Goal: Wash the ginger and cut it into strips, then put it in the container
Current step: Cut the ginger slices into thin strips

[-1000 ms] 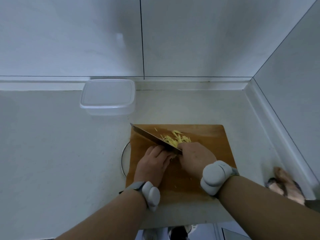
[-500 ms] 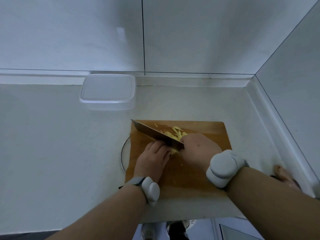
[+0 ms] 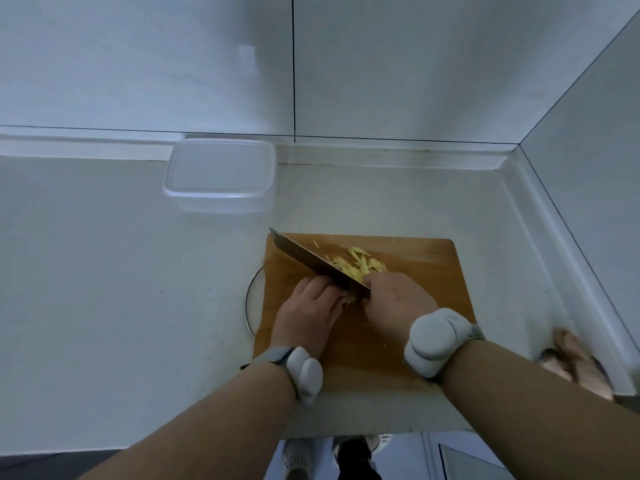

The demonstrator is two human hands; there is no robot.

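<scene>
A: State the principal hazard at this stage.

B: The broad steel cleaver blade (image 3: 313, 263) stands close against the curled fingers of the left hand (image 3: 306, 311), which presses down on the small uncut piece of pale ginger (image 3: 349, 300). In my judgement a sideways drift of the blade, or a slip of so small a remnant, would bring the edge onto the fingertips. A second risk: loose strips could be flicked off the far edge of the rectangular wooden cutting board (image 3: 426, 271).

A: Condition of each grip?

B: The right hand (image 3: 394, 303) is closed round the cleaver's handle, which it hides. The left has its fingers bent, pinning the ginger to the board; how much ginger remains beneath them cannot be told.

A: Location of the work relative to the grip?

B: The remnant lies just beside the blade on its near side, under the left fingertips. The heap of cut yellow ginger strips (image 3: 358, 263) lies beyond the blade, toward the board's far edge. The clear lidded rectangular plastic container (image 3: 220, 174) stands well apart, at the countertop's back edge.
</scene>
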